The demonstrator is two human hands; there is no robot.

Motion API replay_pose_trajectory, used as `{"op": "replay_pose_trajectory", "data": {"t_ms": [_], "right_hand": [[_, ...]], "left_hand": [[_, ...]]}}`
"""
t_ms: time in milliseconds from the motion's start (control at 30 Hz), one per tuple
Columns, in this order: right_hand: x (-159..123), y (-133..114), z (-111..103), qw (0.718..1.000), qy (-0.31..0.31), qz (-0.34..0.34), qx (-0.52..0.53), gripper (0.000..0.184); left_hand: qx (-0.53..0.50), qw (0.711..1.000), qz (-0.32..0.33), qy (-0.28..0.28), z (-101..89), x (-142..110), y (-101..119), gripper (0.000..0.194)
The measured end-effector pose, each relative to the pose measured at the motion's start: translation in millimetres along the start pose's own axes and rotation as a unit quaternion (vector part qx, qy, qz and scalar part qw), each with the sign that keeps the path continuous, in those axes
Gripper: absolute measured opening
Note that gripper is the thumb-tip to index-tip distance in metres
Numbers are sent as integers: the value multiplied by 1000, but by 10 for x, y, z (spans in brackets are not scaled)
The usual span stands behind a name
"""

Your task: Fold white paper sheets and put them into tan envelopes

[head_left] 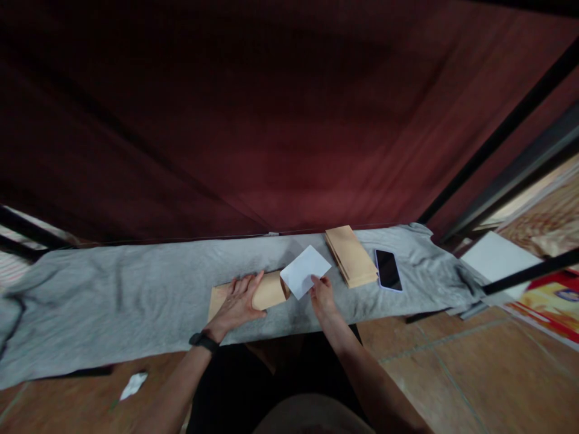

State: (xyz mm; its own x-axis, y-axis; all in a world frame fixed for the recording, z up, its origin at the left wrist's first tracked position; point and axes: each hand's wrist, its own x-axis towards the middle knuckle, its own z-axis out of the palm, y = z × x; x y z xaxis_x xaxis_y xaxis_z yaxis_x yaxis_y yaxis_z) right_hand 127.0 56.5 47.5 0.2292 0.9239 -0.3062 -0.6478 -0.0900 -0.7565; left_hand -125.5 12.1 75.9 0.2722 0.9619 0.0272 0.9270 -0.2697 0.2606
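Observation:
A brown paper bag (270,290) lies flat on the grey cloth, its mouth parted at the right end. Across it rests my left hand (240,299), fingers spread, with a dark band on the wrist. My right hand (321,294) pinches a white sheet of paper (304,270) by its lower right edge. The paper's left corner is at the bag's mouth; whether it touches or has entered cannot be made out. To the right of the paper lies a stack of folded brown paper bags (351,256).
A phone (388,270) with a pale purple case lies right of the stack. The grey cloth (136,295) covers a long narrow surface. Behind it hangs a dark red curtain (271,150), with dark metal bars (506,129) at right. A crumpled white scrap (134,386) lies on the tiled floor.

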Motion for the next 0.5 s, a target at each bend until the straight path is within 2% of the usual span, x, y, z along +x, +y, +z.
{"op": "replay_pose_trajectory", "data": {"t_ms": [267, 500], "right_hand": [[29, 134, 13, 998, 58, -22, 4, 29], [65, 322, 85, 994, 104, -38, -7, 21]], "left_hand": [[4, 1000, -13, 0, 41, 4, 128, 116], [-14, 1000, -12, -5, 48, 7, 259, 113]]}}
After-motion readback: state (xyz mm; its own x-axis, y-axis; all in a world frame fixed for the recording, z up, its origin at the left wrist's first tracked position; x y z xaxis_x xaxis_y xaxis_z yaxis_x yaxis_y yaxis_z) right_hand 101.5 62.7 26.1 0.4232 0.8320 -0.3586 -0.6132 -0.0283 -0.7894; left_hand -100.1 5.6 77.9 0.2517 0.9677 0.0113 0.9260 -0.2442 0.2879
